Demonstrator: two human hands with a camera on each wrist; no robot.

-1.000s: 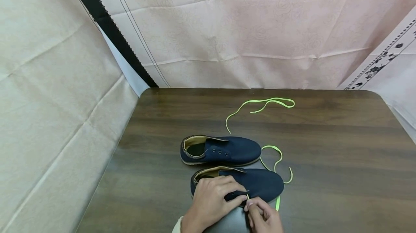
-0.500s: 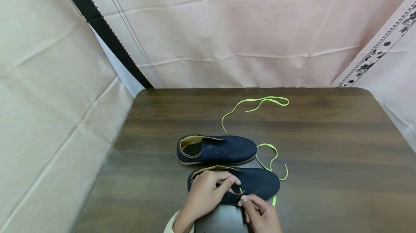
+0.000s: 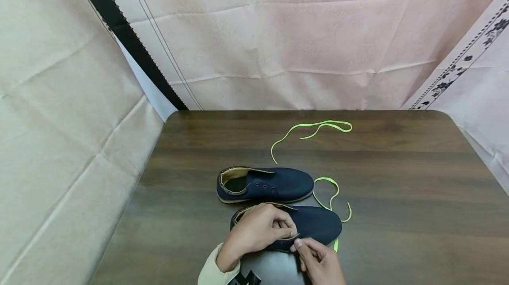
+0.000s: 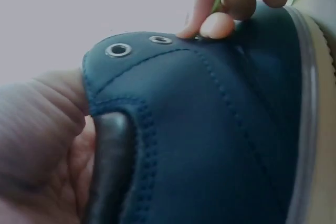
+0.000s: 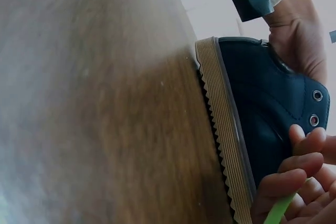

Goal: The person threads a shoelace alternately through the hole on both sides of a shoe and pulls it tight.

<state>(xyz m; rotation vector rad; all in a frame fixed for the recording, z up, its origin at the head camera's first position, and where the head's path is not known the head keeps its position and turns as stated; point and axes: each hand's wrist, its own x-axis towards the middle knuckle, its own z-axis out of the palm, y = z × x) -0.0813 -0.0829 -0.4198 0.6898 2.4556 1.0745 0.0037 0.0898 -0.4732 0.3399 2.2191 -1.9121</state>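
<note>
The nearer navy shoe [image 3: 322, 223] lies with its toe to the right. My left hand [image 3: 258, 229] reaches over its opening, thumb and fingertips together at the inner side of the eyelet flap [image 4: 152, 51], where the end of a green shoelace [image 5: 278, 211] came through; the fingertips hide that end now. Outside the flap my right hand [image 3: 320, 260] pinches the lace close to the eyelet nearest the toe. Two bare metal eyelets show beside its fingertips in the left wrist view. More of this lace runs past the toe.
A second navy shoe [image 3: 292, 183], unlaced, lies just behind the first, toe also to the right. Another green shoelace [image 3: 294, 127] lies loosely looped near the back edge of the wooden table [image 3: 397, 179]. Pale cloth [image 3: 278, 46] hangs behind.
My left thumb and fingertips have shifted from the flap to the lace end that showed inside it. The right hand has stayed at the flap's outer side. The view has shifted slightly.
</note>
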